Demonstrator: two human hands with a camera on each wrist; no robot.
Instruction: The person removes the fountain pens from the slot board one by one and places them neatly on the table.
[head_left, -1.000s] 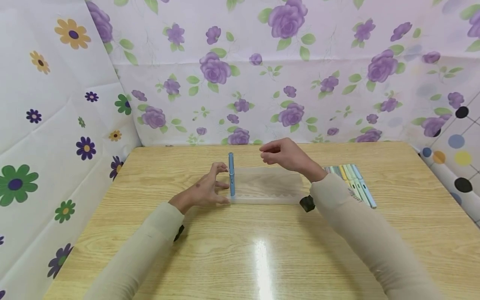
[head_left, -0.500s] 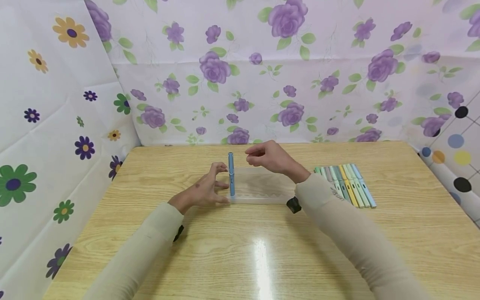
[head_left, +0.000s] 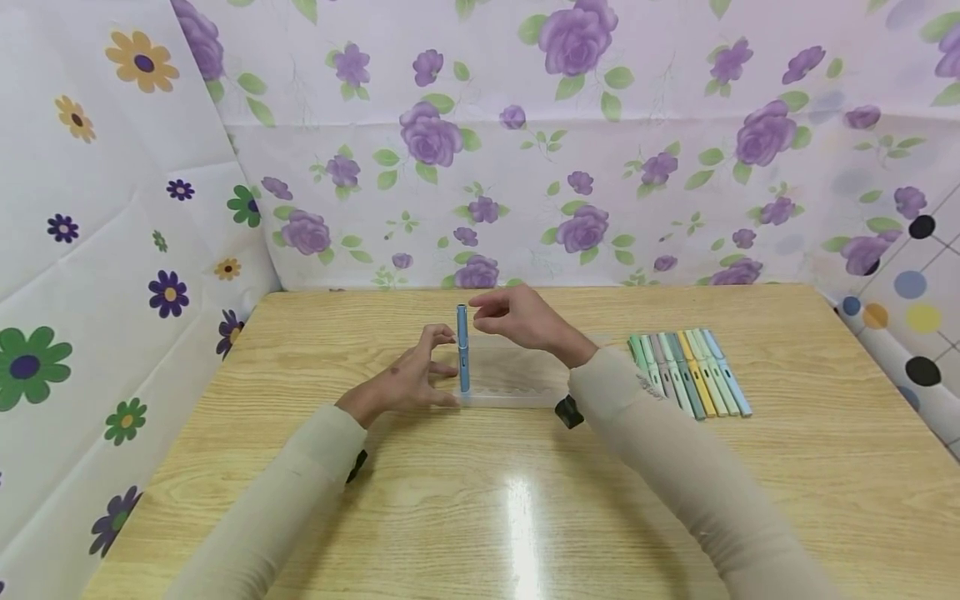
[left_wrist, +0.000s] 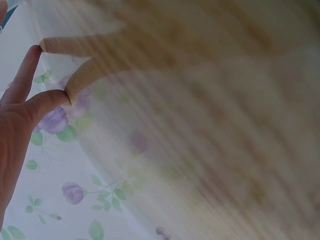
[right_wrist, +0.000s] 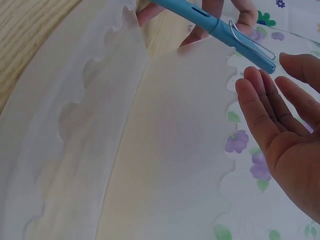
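Note:
A blue fountain pen (head_left: 462, 350) with a metal clip stands upright at the left end of a clear pen rack (head_left: 525, 400). Scalloped notches line the rack's edges, plainest in the right wrist view. My left hand (head_left: 412, 375) grips the rack's left end, thumb at the front and fingers towards the back. In the left wrist view, two of its fingertips touch the see-through panel. My right hand (head_left: 521, 315) is just right of the pen's cap, holding nothing. The right wrist view has its thumb and fingers parted close to the cap end (right_wrist: 267, 65).
To the right, several capped pens (head_left: 690, 372) lie side by side in a row, in green, grey, yellow and blue shades. A wood-grain table (head_left: 420, 517) lies under everything. Flowered sheets (head_left: 510, 200) hang behind and at the sides.
My right hand has moved left from above the rack's right part to beside the pen's cap, uncovering the pen row. The left hand and blue pen have stayed put.

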